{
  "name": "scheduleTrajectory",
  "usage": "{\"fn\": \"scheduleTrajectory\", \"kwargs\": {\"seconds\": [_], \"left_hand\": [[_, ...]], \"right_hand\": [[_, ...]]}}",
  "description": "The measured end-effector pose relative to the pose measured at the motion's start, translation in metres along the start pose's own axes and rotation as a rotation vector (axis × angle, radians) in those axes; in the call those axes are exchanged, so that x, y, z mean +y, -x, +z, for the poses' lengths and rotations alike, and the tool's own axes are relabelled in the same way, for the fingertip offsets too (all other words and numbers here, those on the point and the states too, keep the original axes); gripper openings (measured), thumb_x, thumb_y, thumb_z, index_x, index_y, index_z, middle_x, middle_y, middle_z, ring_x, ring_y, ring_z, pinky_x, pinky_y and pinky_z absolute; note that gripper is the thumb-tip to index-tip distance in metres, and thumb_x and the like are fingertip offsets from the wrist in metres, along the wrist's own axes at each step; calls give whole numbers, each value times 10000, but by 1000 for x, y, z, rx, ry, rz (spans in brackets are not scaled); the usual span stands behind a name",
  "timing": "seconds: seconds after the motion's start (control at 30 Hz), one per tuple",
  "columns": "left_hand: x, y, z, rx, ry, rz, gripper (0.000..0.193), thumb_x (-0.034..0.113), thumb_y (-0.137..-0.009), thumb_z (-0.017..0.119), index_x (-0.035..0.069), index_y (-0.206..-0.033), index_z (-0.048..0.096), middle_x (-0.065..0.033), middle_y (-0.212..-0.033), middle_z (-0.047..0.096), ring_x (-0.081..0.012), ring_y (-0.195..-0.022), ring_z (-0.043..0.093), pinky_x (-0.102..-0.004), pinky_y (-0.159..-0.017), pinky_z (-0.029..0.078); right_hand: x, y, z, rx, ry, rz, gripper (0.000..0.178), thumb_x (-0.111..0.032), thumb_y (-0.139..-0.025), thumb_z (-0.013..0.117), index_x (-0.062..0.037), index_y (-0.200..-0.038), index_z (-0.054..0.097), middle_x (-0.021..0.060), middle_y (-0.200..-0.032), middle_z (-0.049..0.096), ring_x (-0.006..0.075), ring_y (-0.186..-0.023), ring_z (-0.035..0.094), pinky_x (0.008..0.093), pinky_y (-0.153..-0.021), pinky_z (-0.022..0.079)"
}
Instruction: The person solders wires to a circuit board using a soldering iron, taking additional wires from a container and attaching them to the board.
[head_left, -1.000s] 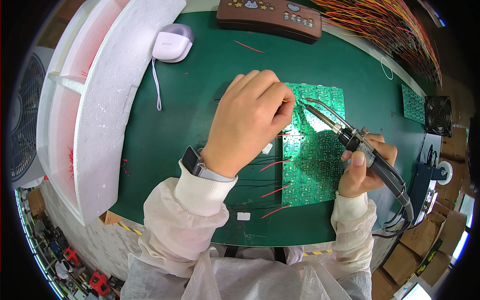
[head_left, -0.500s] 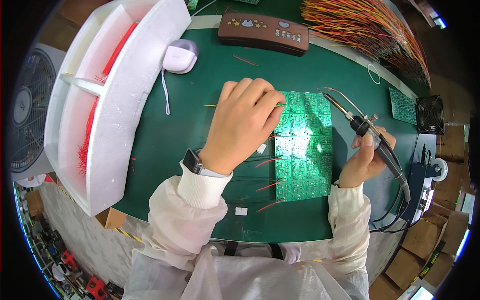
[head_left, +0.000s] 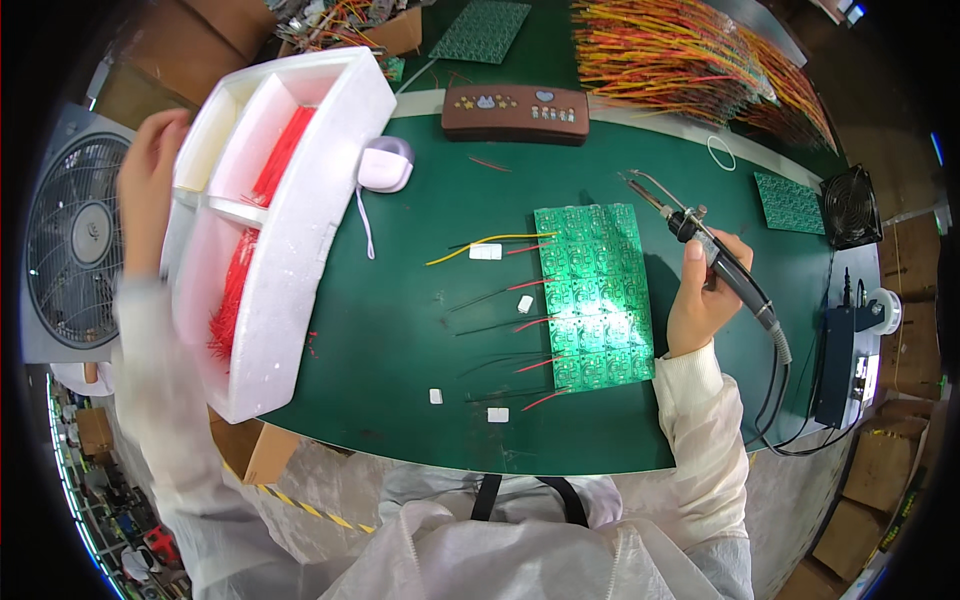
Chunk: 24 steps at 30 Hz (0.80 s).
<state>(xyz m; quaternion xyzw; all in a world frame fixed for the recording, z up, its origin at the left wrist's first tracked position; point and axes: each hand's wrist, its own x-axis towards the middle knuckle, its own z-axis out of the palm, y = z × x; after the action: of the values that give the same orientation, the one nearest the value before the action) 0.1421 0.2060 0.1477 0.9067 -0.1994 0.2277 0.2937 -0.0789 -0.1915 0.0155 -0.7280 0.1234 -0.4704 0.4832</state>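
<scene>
Reaching out to the far left, the left hand (head_left: 148, 190) is now resting against the outer end of the white foam tray (head_left: 300, 250), fingers loosely open and gripping nothing that shows; half a second ago it was lying flat on the green circuit board panel (head_left: 595, 297). That panel is now lying fully uncovered on the green table mat (head_left: 400, 330), just left of the right hand (head_left: 700, 300), with red, black and yellow wires (head_left: 488, 242) sticking out from its left edge. The right hand is closing around the black handle of the soldering iron (head_left: 715, 262) as before, but its metal tip is now pointing up and away from the panel, clear of it. The tray is holding bundles of red wire (head_left: 255, 235) in its compartments. A small white and lilac device (head_left: 385, 165) is sitting just beside the tray's right edge, and a brown box (head_left: 530, 101) is lying at the far side of the mat. Small white tabs (head_left: 497, 414) are scattered near the panel's lower left.
</scene>
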Motion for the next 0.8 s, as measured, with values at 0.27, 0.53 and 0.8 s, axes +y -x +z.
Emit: {"fn": "scheduleTrajectory", "kwargs": {"seconds": [0.27, 0.53, 0.8], "left_hand": [[-157, -43, 77, -391, 48, -478, 376, 218, -759, 592, -12, -1052, 538, -130, -958, 590, -194, -845, 564, -280, -755, 436], [-170, -52, 60, -308, 7, -428, 207, 136, -734, 610, -7, -884, 618, -97, -798, 629, -170, -685, 574, -261, -672, 451], [-148, -50, 64, -24, -45, -324, 145, 166, -774, 566, 47, -814, 639, -68, -769, 637, -160, -678, 587, -255, -672, 446]], "right_hand": [[6, 4, -3, 9, 117, 42, 235, -139, -779, 614, -17, -939, 491, -7, -752, 499, 17, -550, 362, 145, -495, 296], [8, 3, 6, -54, 74, 1, 243, -163, -789, 607, -12, -938, 487, 14, -805, 503, 23, -595, 402, 148, -514, 315], [5, 3, 7, -46, 62, 37, 249, -183, -793, 602, -9, -933, 492, 12, -789, 504, 27, -597, 407, 152, -518, 319]]}}
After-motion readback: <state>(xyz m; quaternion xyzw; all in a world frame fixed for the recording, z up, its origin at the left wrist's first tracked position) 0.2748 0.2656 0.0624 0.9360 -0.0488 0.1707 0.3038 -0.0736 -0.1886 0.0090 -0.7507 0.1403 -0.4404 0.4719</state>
